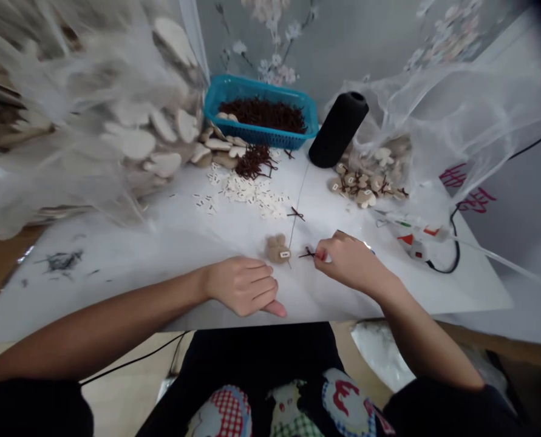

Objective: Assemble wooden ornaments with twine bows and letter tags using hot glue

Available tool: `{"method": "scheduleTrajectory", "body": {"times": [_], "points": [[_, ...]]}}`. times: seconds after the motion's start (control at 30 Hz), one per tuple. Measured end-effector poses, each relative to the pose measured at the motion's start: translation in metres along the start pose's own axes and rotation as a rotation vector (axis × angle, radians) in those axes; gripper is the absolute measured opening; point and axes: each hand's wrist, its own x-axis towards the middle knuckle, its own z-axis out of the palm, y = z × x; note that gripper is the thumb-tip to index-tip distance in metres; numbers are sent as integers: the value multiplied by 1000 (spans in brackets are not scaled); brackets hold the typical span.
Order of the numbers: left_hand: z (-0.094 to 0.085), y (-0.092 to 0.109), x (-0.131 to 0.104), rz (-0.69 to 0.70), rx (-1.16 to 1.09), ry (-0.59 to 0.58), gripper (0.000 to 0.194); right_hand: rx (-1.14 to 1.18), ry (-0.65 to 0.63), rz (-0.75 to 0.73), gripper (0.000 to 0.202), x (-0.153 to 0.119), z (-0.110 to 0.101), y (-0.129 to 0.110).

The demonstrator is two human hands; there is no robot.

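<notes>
My right hand [347, 262] is closed in a pinch on a small dark brown bow [309, 252], whose loops and tails stick out to the left of the fingertips. My left hand [245, 285] rests near the table's front edge, fingers curled under and thumb pointing right; whatever lies inside it, if anything, is hidden. Between and just beyond the hands lies a small beige felt piece shaped like an animal head with ears [277, 247], bearing a white label [285, 255]. A thin dark thread [299, 200] runs from near this piece towards a black thread cone [338, 130].
A blue basket [313, 115] holds dark brown bows. White labels [252, 193] and a brown pile of bows [254, 161] lie before it. Finished-looking heads with bows [365, 187] spill from a clear bag at right. A large bag of felt pieces [129, 139] fills the left.
</notes>
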Motion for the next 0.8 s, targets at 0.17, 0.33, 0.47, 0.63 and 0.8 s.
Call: {"method": "scheduleTrajectory", "body": {"times": [0.17, 0.33, 0.47, 0.63, 0.8], "points": [[-8, -6, 13, 363, 162, 104, 37, 219, 17, 26, 31, -8, 6, 14], [-9, -6, 18, 396, 190, 158, 38, 398, 256, -125, 15, -5, 12, 29], [-7, -6, 17, 384, 152, 155, 37, 388, 338, -296, 12, -2, 27, 37], [-8, -6, 16, 357, 58, 147, 33, 356, 338, -331, 8, 2, 41, 40], [-6, -5, 12, 345, 133, 62, 42, 357, 321, -367, 8, 6, 46, 40]]}}
